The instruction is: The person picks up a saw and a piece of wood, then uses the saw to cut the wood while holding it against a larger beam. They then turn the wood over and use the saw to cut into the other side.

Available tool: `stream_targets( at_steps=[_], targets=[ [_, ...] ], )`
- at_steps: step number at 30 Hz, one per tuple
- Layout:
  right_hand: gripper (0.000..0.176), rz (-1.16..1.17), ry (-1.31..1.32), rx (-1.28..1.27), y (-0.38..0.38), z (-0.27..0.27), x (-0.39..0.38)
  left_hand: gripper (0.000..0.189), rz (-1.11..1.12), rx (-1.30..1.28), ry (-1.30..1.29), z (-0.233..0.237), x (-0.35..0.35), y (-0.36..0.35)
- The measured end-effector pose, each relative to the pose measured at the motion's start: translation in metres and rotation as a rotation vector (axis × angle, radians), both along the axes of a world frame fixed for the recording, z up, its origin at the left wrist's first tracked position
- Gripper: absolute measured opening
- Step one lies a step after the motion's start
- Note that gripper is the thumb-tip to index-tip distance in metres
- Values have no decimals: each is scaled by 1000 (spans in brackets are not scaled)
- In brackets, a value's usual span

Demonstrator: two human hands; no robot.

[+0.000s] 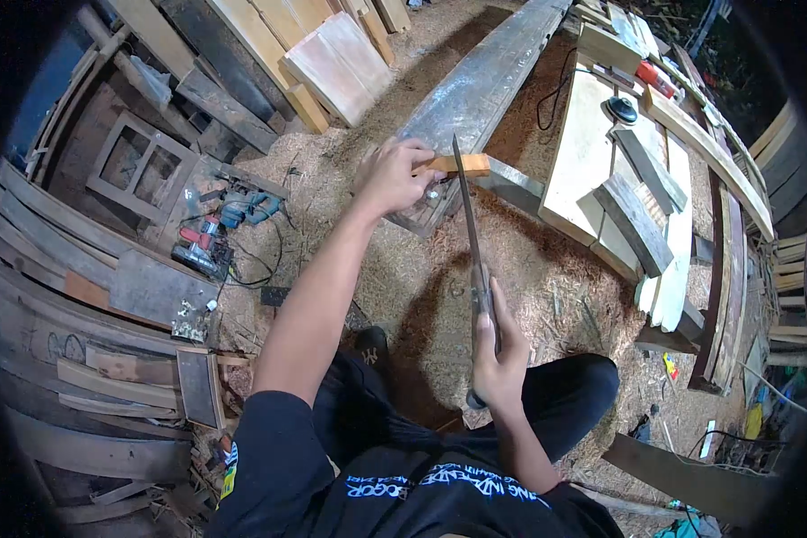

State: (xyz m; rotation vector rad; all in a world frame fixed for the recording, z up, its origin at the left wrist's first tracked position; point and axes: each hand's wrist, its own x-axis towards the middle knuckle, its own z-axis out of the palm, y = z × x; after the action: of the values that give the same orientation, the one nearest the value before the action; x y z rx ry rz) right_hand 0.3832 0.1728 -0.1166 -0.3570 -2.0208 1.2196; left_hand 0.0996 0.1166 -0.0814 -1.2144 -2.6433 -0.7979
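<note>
My left hand (394, 177) is closed on a small orange-brown wood block (477, 165), pressing it on the end of a long, worn bench plank (475, 76). The block's right end sticks out past the fingers. In my right hand (499, 354) is the handle of a hand saw (472, 224), seen almost edge-on as a narrow dark blade. The blade points away from me and crosses the block to the right of my left hand. Whether its teeth are in the wood cannot be made out.
Power tools (208, 244) with cords lie on the left. Pale boards (592, 161) on the right carry grey wood offcuts (632, 222) and a round black object (620, 110). Planks (341, 63) lean at the back. Sawdust covers the floor around my legs.
</note>
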Motion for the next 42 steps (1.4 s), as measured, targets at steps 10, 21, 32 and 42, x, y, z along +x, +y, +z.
stream_targets(
  at_steps=[10,21,32,42],
  targets=[
    [47,53,-256,-208,11,21,-29,32,-26,-48,-78,4,-2,-2],
    [48,79,-428,-471,18,59,-61,28,-17,-30,18,10,1,-1],
    [47,62,-230,-340,12,48,-34,32,-35,7,-10,3,1,2],
    [47,85,-240,-313,-12,39,24,33,-16,12,-5,-4,-3,2]
  ],
)
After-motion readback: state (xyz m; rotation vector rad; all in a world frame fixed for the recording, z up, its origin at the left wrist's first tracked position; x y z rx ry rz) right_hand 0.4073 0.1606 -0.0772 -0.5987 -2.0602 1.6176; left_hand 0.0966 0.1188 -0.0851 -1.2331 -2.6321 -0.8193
